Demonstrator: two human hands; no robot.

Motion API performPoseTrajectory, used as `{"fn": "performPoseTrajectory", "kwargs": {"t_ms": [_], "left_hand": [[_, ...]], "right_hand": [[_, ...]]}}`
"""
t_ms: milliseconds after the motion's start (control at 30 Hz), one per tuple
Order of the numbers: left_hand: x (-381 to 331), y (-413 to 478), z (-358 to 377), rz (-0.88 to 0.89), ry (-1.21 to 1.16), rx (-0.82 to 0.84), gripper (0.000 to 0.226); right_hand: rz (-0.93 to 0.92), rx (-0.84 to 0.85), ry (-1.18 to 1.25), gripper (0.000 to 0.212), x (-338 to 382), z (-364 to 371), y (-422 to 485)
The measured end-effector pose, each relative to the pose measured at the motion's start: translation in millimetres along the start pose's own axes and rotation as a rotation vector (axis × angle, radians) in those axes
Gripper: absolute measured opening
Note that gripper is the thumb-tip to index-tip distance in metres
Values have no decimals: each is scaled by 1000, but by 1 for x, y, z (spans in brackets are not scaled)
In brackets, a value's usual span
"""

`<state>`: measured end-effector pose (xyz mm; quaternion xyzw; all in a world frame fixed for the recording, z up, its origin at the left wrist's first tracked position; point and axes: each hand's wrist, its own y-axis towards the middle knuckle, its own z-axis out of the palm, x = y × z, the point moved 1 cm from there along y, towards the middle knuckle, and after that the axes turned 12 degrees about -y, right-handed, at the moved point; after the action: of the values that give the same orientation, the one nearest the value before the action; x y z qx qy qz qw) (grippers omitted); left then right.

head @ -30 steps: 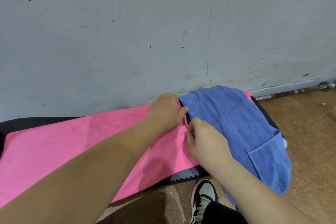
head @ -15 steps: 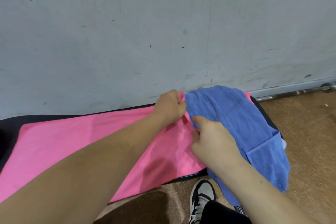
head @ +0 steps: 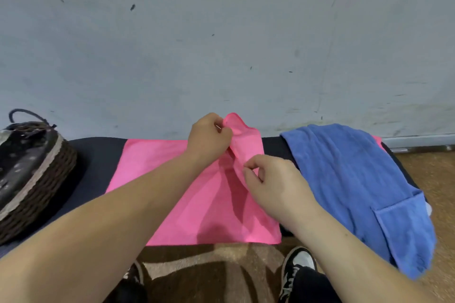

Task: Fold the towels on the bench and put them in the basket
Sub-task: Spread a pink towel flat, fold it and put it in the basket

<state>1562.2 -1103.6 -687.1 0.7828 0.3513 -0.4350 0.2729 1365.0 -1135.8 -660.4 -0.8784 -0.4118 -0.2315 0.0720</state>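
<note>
Head view: left hand (head: 209, 138) and right hand (head: 273, 184) each pinch the raised right edge of the pink towel (head: 177, 179) lying on the worktop (head: 98, 162). Best carry that edge level towards the basket (head: 37, 179), meeting the opposite edge squarely.

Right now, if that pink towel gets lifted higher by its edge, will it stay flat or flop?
Probably flop: where the left hand and right hand pinch the pink towel, it bunches into soft folds. It looks thin, so likely light. On the black bench it may slide.
</note>
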Motion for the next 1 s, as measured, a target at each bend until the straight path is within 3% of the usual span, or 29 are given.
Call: {"fn": "performPoseTrajectory", "kwargs": {"t_ms": [100,400,467,633,733,833,933,1000], "left_hand": [[25,-1,-48,-52,19,-57,19],[108,8,-166,-249,-91,-190,22],[123,3,-177,-297,-115,-170,15],[144,-31,-182,-424,-92,22,37],[142,-55,-183,-444,4,54,49],[136,-78,-180,-454,78,79,51],[137,-95,-172,-453,133,104,34],[138,-101,-170,-391,241,85,19]], "right_hand": [[-54,76,83,16,44,26,10],[-235,179,215,21,146,111,33],[-300,228,183,29,154,117,33],[-328,364,99,31,154,123,33],[-329,337,108,27,148,123,32],[-342,356,-34,41,132,122,32],[-275,535,-372,75,107,125,28],[-223,647,-519,87,90,128,22]]}}
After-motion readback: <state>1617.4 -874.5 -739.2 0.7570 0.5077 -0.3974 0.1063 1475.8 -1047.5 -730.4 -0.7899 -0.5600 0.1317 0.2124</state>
